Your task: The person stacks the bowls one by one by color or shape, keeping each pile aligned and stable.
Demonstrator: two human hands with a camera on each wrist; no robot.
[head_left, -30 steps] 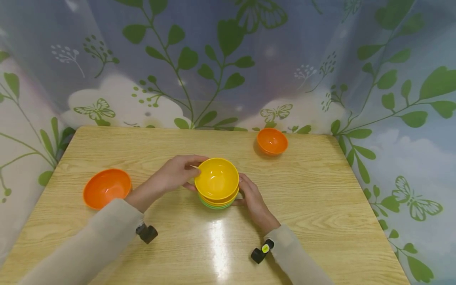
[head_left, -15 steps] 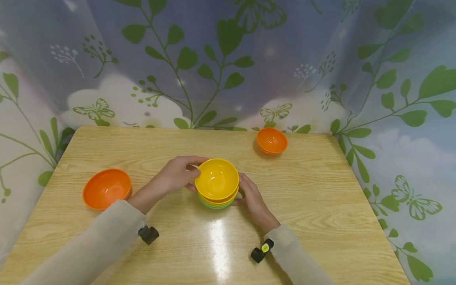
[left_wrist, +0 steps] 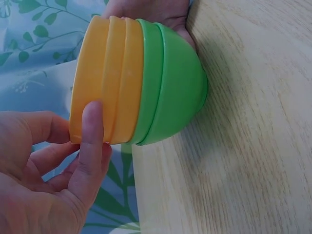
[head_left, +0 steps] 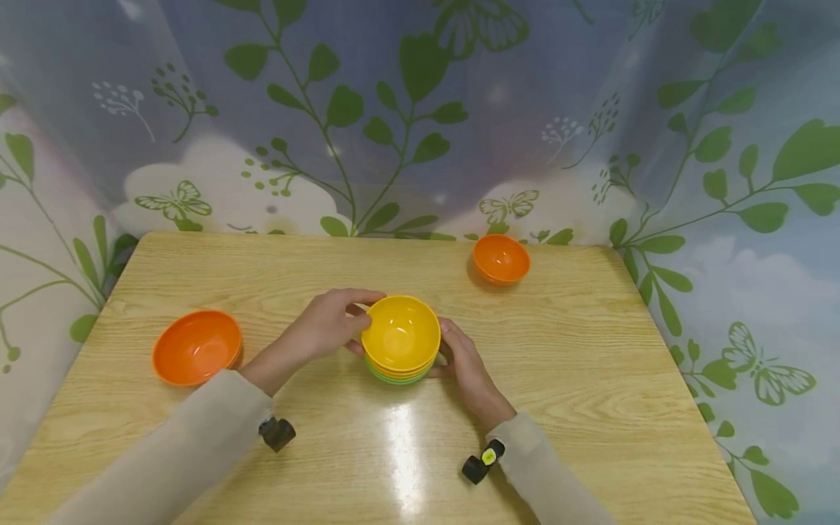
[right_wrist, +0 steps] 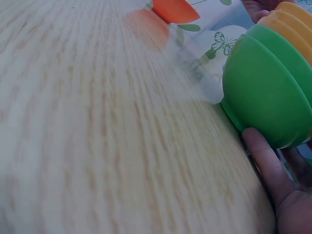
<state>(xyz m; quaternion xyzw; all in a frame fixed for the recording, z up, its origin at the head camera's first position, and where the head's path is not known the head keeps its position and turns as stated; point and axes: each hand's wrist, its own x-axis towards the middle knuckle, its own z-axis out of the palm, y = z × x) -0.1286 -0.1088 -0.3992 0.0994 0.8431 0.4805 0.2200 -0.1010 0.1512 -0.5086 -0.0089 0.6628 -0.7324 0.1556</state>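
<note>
A stack of bowls stands mid-table, with yellow bowls (head_left: 400, 335) nested above green bowls (head_left: 400, 380). In the left wrist view, three yellow rims sit over the green bowls (left_wrist: 170, 87). My left hand (head_left: 331, 322) pinches the top yellow bowl (left_wrist: 87, 78) at its left side, its fingers near the rim. On the stack's right, my right hand (head_left: 469, 368) holds the lower part. The right wrist view has its thumb against the base of the lowest green bowl (right_wrist: 263, 87), while its other fingers are partly hidden behind the bowl.
A larger orange bowl (head_left: 197, 348) is at the left, close to my left forearm. Another orange bowl (head_left: 502, 260) sits near the back edge, right of the stack. A patterned curtain (head_left: 394, 131) hangs behind the wooden table (head_left: 590, 350).
My left hand has shifted slightly right and down with the top yellow bowl, which now sits lower in the stack. My right hand and the orange bowls stay put.
</note>
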